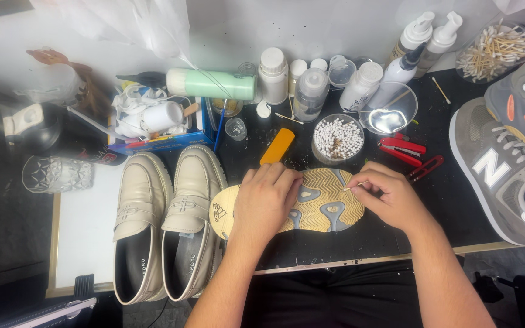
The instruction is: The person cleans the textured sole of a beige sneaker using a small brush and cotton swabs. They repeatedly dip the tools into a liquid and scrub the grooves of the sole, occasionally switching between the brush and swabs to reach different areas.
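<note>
Black worktop point(311, 243), cluttered with bottles: the left hand point(262, 203) presses flat on an upturned shoe point(323, 203) (yellow sole up), while the right hand point(390, 197) pinches a swab point(355, 186) against the tread. Cream loafers point(165, 225) lie beside.

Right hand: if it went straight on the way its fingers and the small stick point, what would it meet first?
The right hand points left, pinching a thin stick whose tip is at the upturned yellow shoe sole. Going on, it would probably cross the sole and meet the left hand pressing it down.
</note>
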